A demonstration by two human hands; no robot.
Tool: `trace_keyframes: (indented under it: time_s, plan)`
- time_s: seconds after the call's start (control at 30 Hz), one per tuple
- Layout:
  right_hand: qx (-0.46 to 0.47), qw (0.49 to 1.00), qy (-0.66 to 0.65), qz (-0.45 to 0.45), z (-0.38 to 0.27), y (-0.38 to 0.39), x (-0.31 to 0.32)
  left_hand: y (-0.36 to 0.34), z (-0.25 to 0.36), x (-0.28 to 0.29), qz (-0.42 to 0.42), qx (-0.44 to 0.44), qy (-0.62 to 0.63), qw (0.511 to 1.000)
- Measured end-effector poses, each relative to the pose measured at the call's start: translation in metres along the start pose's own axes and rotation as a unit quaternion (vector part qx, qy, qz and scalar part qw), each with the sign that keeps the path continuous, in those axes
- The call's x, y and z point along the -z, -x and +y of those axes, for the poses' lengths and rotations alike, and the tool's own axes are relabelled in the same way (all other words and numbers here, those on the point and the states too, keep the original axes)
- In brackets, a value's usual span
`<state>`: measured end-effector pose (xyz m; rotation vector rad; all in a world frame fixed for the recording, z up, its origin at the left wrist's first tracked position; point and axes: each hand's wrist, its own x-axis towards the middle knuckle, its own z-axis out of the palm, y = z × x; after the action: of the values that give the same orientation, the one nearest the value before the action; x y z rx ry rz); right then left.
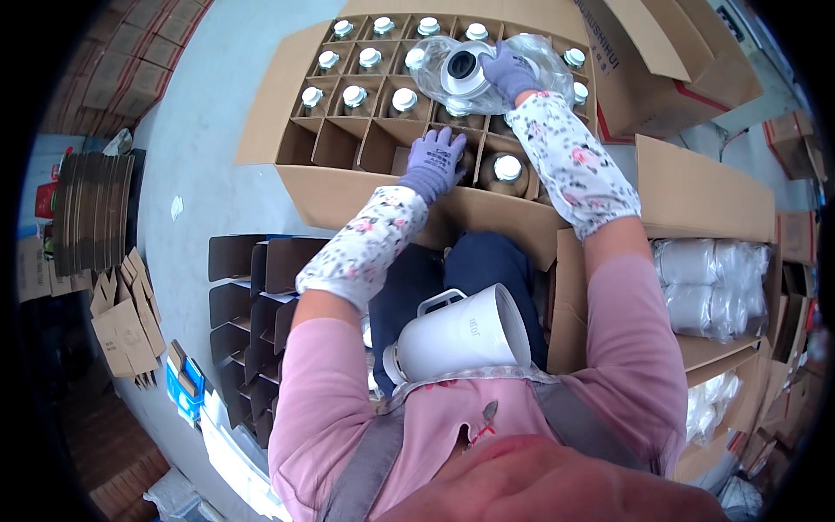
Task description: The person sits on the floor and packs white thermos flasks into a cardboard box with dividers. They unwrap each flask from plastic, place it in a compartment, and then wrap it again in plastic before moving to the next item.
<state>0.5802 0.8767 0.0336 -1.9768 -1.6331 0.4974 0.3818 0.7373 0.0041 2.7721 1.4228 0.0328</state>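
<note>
Left hand (435, 163), gloved, lies flat with fingers spread on a cell of the divided carton (300, 187) at centre; right hand (509, 71), at 1 o'clock from it, grips a bagged lid (461, 68) above the capped jars (358, 94). A white jug (461, 335) lies on the lap at 6 o'clock; bagged stock (709, 287) sits at 3 o'clock.

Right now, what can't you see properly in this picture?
- Head view: the left hand covers what sits in its box cell.
- The crinkly clear bag under the right hand blurs the white part inside.
- The white jug base is hidden against the person's body.
</note>
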Motion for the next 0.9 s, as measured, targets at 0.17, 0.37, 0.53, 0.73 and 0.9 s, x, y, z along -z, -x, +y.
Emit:
trace_keyframes:
  time_s: [0.17, 0.37, 0.53, 0.73, 0.9]
  plan:
    - [0.125, 0.980, -0.146, 0.038, -0.002, 0.063, 0.034, -0.010, -0.001, -0.004, -0.094, 0.091, 0.026, 0.991]
    - [-0.176, 0.840, -0.497, -0.129, 0.008, 0.197, 0.075, 0.065, 0.000, 0.133, 0.304, 0.074, 0.247, 0.917]
    - [-0.054, 0.539, -0.776, -0.323, 0.008, 0.265, 0.121, 0.146, 0.079, 0.175, 0.428, -0.060, 0.251, 0.866]
    - [-0.014, 0.674, -0.721, -0.156, 0.068, 0.368, 0.221, 0.234, 0.051, 0.098, 0.196, 0.005, 0.153, 0.969]
    - [0.035, 0.951, -0.297, -0.074, 0.082, 0.450, 0.216, 0.323, 0.091, 0.070, -0.015, 0.045, 0.162, 0.986]
